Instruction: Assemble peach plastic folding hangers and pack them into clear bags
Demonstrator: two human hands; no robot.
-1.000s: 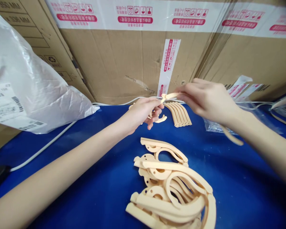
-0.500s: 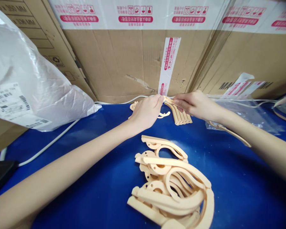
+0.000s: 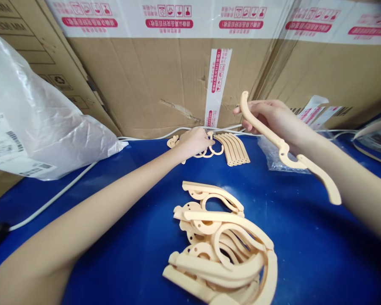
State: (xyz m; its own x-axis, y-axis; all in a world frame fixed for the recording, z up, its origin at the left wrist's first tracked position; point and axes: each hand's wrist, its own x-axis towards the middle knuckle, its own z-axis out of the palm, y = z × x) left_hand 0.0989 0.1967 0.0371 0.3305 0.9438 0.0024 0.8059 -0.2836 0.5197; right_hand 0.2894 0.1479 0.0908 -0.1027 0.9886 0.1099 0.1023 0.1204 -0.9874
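Note:
My right hand (image 3: 269, 118) grips a long curved cream plastic piece (image 3: 285, 152), lifted above the blue table with its far end pointing toward me. My left hand (image 3: 193, 142) rests at the back of the table on small cream hook-shaped pieces (image 3: 214, 149), fingers curled on them. Right beside it lies a neat row of several cream strips (image 3: 233, 149). Close in front of me sits a loose heap of curved cream parts (image 3: 222, 245).
Large cardboard boxes (image 3: 165, 80) with red and white tape wall off the back. A white plastic bag (image 3: 34, 118) with a label lies at the left, a white cable (image 3: 60, 192) runs along the blue table (image 3: 320, 254), and a clear bag (image 3: 273, 159) lies at the right.
My right hand has lifted away from the row of strips, raising a long curved piece. My left hand has dropped onto the small hooks at the back.

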